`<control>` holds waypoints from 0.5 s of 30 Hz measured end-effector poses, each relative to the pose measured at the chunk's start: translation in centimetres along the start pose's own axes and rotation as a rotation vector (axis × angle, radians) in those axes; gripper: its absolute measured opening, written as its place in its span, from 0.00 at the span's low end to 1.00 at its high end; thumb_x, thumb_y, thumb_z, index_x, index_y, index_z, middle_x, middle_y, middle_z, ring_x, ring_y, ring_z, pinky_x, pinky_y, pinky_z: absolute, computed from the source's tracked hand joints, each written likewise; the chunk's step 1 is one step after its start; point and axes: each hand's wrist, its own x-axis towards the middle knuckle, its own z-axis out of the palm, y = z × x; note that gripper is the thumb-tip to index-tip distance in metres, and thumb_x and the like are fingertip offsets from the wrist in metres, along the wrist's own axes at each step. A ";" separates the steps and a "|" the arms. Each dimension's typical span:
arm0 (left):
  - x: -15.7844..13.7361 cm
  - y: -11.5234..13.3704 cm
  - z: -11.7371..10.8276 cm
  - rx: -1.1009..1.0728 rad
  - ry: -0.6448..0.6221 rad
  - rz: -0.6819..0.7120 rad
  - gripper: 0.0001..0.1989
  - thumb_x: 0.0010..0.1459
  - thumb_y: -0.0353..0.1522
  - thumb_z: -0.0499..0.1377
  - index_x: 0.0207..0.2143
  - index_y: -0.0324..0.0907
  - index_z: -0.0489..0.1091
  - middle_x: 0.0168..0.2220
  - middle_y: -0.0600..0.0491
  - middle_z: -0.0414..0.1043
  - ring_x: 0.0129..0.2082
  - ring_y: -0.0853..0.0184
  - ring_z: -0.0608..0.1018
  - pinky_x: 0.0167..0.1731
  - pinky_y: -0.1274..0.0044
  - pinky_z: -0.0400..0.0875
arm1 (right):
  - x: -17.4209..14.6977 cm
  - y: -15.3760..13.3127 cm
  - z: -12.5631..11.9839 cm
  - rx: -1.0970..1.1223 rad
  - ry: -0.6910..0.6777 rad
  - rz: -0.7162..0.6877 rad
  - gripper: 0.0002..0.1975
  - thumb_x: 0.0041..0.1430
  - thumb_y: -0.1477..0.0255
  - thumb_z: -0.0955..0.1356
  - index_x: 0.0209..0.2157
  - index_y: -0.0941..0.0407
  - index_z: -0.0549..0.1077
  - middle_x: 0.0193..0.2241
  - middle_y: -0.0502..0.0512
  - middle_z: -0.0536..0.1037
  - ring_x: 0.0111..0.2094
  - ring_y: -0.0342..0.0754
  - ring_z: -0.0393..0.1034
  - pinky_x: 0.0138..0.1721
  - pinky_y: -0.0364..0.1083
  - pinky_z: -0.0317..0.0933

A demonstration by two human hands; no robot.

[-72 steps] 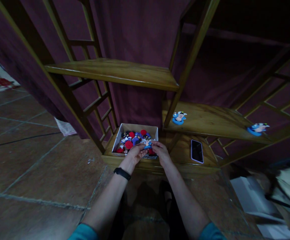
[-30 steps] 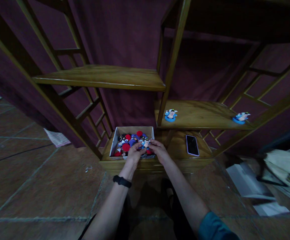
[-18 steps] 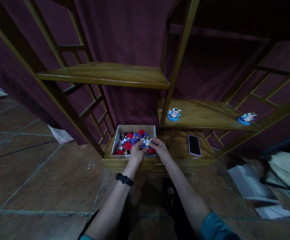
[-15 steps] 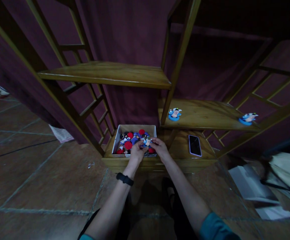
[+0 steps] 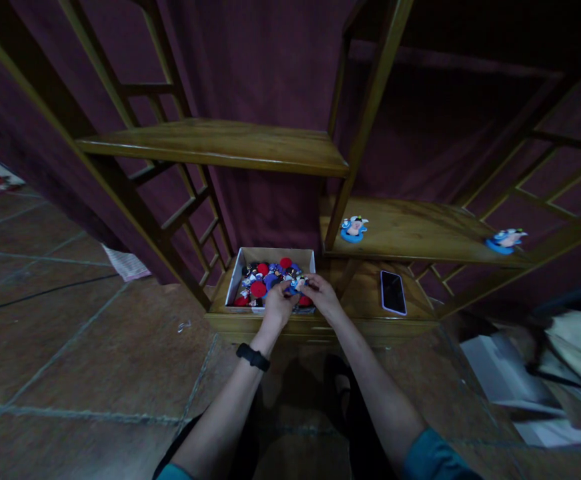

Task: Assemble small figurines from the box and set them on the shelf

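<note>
Between my two hands is a small blue-and-white figurine [image 5: 298, 285], held just above the box. My left hand [image 5: 279, 307] pinches it from the left, a dark band on that wrist. My right hand [image 5: 322, 293] grips its right side with the fingertips. Beneath and behind it, an open cardboard box [image 5: 276, 255] holds several figurines with red and purple-blue round bases, jumbled together. Two similar figures stand on the right shelf: one pig-like figurine [image 5: 354, 229] at its left end, another figurine [image 5: 506, 241] at its right end.
A phone [image 5: 393, 293] lies on the low wooden ledge right of the box. The upper left shelf [image 5: 215, 141] and wooden posts frame the space over my hands. Dark purple curtain hangs behind. A grey box [image 5: 507, 370] and a pale bag [image 5: 580, 350] sit on the floor at right.
The view has shifted slightly, so the shelves sit a little further right. Both hands still hold the figurine over the box, nearly in the same place.
</note>
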 end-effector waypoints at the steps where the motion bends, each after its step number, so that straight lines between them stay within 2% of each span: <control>1: -0.1 -0.1 0.1 0.014 0.000 0.015 0.17 0.35 0.19 0.63 0.32 0.41 0.75 0.21 0.58 0.70 0.23 0.71 0.68 0.26 0.82 0.62 | 0.0 0.0 -0.1 -0.019 -0.009 -0.012 0.17 0.42 0.67 0.72 0.38 0.53 0.74 0.33 0.50 0.77 0.37 0.47 0.69 0.43 0.46 0.61; 7: -0.3 -0.2 0.3 0.122 -0.015 0.136 0.21 0.36 0.16 0.61 0.34 0.43 0.75 0.29 0.52 0.72 0.34 0.64 0.72 0.34 0.80 0.65 | 0.1 0.0 -0.9 -0.119 -0.059 -0.073 0.13 0.44 0.72 0.69 0.37 0.52 0.74 0.33 0.49 0.77 0.38 0.47 0.70 0.45 0.47 0.60; 15: -0.5 0.2 0.4 0.111 -0.031 0.077 0.20 0.39 0.17 0.61 0.35 0.44 0.75 0.33 0.50 0.72 0.44 0.58 0.71 0.42 0.77 0.66 | 0.0 0.4 -0.8 -0.214 -0.043 -0.104 0.12 0.47 0.71 0.67 0.37 0.51 0.73 0.32 0.48 0.76 0.35 0.47 0.70 0.41 0.46 0.62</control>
